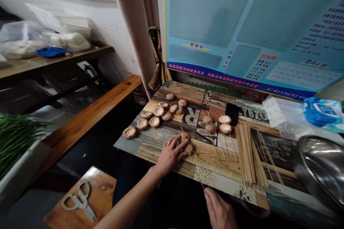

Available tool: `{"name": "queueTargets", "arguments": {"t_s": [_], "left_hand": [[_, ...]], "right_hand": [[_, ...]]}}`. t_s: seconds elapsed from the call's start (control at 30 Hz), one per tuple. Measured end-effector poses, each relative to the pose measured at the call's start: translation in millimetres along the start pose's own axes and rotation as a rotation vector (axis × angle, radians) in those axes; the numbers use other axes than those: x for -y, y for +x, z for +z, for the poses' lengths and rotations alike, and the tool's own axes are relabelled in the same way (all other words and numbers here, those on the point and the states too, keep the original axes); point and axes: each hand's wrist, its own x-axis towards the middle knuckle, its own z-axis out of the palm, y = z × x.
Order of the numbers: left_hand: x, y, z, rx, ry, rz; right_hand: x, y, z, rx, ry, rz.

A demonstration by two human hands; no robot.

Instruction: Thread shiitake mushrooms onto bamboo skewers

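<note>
My left hand (pixel 171 154) rests on the patterned table (pixel 215 157), its fingers pinched on a mushroom (pixel 185 138) threaded on a thin bamboo skewer (pixel 195 159). My right hand (pixel 219 209) sits at the table's near edge, fingers together around that skewer's lower end. Several loose mushrooms (pixel 158 111) lie at the table's far left. A few skewered mushrooms (pixel 225 120) lie in the middle. A bundle of bare skewers (pixel 245 152) lies to the right.
A steel bowl (pixel 319 168) stands at the right, with plastic bags (pixel 322 112) behind it. A blue board (pixel 252 25) leans at the back. Green-handled scissors (pixel 77 200) lie on a low stool at lower left. Green chives (pixel 13 139) are at far left.
</note>
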Motion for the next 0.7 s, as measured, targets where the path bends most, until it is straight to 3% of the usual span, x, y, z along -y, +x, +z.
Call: {"name": "queueTargets", "arguments": {"t_s": [0.2, 0.7], "left_hand": [[-2, 1, -2, 0.0, 0.003, 0.008], [-4, 1, -6, 0.014, -0.016, 0.003]], "right_hand": [[0, -36, 15, 0.012, 0.0, 0.066], [12, -28, 10, -0.015, -0.016, 0.064]]}}
